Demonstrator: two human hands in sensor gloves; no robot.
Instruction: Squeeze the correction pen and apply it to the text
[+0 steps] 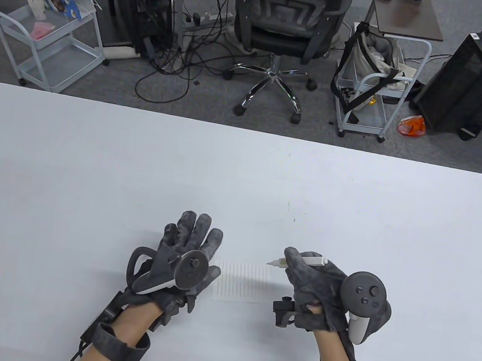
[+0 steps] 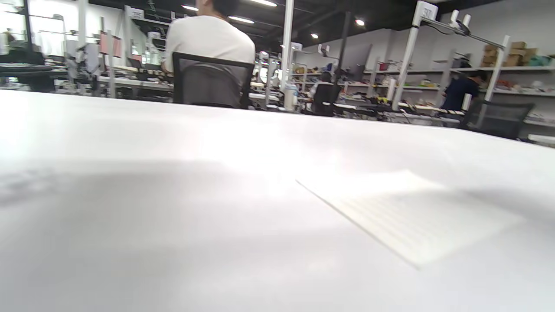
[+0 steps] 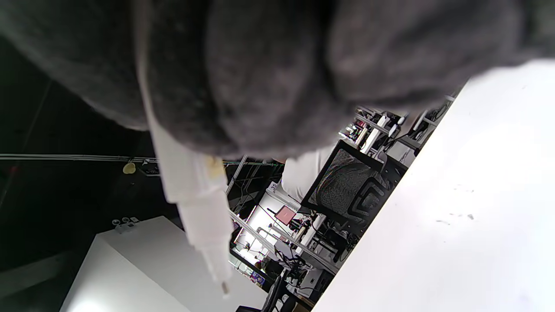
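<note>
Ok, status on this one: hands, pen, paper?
Right hand grips correction pen, tip near lined paper. Left hand flat beside paper. Nothing blocking.

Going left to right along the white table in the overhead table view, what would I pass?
Grey-gloved left hand → white lined sheet of paper → white correction pen, tip pointing left → grey-gloved right hand that grips it.

Gloved fingers (image 3: pixel 269 73) of the right hand (image 3: pixel 243 65) wrap the white correction pen (image 3: pixel 195 195) (its narrow tip pointing down, clear of everything), beside the tilted white table (image 3: pixel 455 225).
</note>
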